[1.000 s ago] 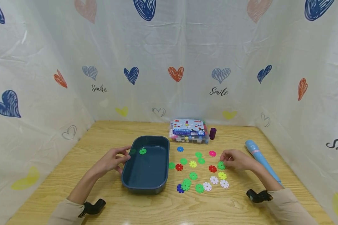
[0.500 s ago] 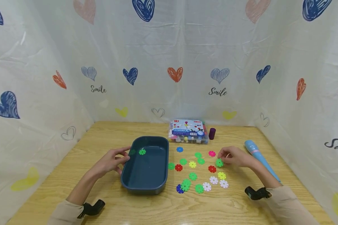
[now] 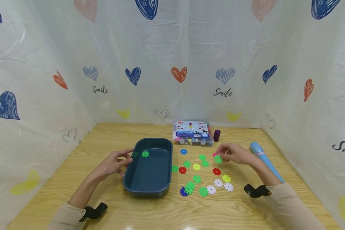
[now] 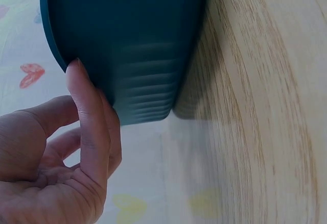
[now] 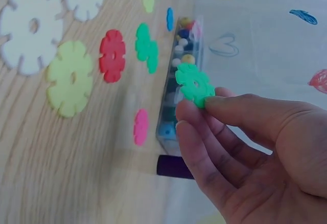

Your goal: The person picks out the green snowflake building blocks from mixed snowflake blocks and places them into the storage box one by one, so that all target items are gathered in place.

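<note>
My right hand [image 3: 237, 154] pinches a green notched plastic disc [image 5: 195, 85] between thumb and fingertips, raised above the table in the right wrist view. Just past it lies a pink notched disc [image 5: 141, 127], partly covered by the hand in the head view. My left hand [image 3: 115, 164] holds the left side of a dark blue deep tray [image 3: 149, 179], its fingertips at the rim in the left wrist view. Inside the tray lies one green disc [image 3: 145, 154]. Between the hands several loose discs are spread, among them a red disc [image 3: 217, 171] and a yellow disc [image 3: 226, 178].
Behind the discs stands a clear box [image 3: 192, 132] of colourful pieces with a printed lid card. A purple cylinder [image 3: 217, 135] is beside it. At the right lies a light blue toy microphone [image 3: 265, 161]. A heart-printed curtain [image 3: 152, 105] closes off the back and sides.
My right hand has lifted the green disc off the table and carried it left and away from me, to near the pink disc. The left hand has stayed at the tray.
</note>
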The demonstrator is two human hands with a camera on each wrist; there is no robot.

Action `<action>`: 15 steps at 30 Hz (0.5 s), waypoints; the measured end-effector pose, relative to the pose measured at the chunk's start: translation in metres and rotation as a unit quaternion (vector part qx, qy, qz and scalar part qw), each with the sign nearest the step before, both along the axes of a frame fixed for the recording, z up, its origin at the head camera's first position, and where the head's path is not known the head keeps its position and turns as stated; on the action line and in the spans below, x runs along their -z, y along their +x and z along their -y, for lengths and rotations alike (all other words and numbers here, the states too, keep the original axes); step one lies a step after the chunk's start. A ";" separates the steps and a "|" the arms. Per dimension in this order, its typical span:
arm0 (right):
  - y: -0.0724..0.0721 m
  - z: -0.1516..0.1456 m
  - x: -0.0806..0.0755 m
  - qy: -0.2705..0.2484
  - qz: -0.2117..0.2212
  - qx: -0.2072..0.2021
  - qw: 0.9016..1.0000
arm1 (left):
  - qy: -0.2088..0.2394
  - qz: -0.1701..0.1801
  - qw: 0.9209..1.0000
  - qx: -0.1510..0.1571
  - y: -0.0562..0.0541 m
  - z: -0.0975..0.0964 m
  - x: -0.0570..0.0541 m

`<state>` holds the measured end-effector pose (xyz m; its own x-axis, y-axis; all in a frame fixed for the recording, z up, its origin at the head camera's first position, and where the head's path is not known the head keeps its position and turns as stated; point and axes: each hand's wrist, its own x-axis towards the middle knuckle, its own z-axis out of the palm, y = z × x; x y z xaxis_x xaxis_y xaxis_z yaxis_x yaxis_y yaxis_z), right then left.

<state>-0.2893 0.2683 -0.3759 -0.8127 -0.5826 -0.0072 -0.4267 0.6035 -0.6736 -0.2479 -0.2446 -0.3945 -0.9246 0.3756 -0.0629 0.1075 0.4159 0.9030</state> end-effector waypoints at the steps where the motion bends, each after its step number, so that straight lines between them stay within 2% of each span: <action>1: -0.001 0.002 -0.001 -0.002 0.000 -0.001 1.000 | 0.001 0.001 1.000 0.000 0.000 0.000 0.000; 15: -0.009 0.034 -0.014 -0.018 -0.005 -0.028 0.999 | 0.004 0.006 1.000 -0.005 0.000 -0.001 0.000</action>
<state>-0.2983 0.2341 -0.3619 -0.7783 -0.6275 0.0228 -0.4662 0.5532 -0.6904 -0.2477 -0.2436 -0.3946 -0.9275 0.3670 -0.0715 0.0923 0.4099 0.9075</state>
